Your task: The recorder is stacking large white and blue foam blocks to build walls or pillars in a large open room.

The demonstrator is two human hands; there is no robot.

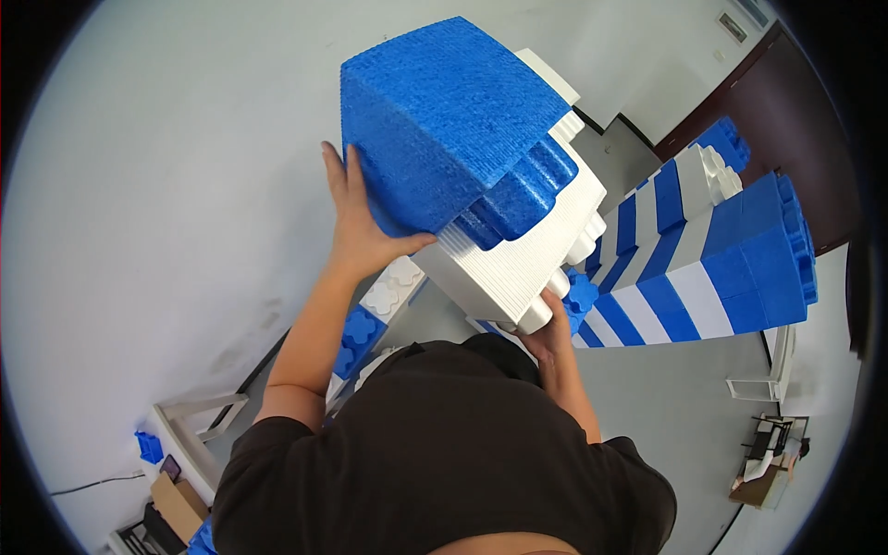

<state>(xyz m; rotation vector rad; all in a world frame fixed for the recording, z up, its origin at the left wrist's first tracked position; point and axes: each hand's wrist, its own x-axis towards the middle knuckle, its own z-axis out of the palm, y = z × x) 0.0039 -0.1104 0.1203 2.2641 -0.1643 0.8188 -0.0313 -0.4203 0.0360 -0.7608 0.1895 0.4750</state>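
Observation:
A big blue foam building block (453,102) is held up in front of me, tilted, with its knobs toward the lower right. Pressed against it is a white foam building block (509,264) with rounded knobs. My left hand (375,222) grips the blue block's left side, thumb along its lower edge and fingers spread up its face. Under the white block's lower end, my right hand (550,328) holds it near the knobs; its fingers are partly hidden. Another white piece (550,74) shows behind the blue block.
To the right rises a striped stack of blue and white blocks (680,287). More blocks (361,328) stand low beside my left arm. A white wall (185,185) is at left. At far left are a white bench (185,444) and a cardboard box (178,507). A dark door (777,120) stands far right.

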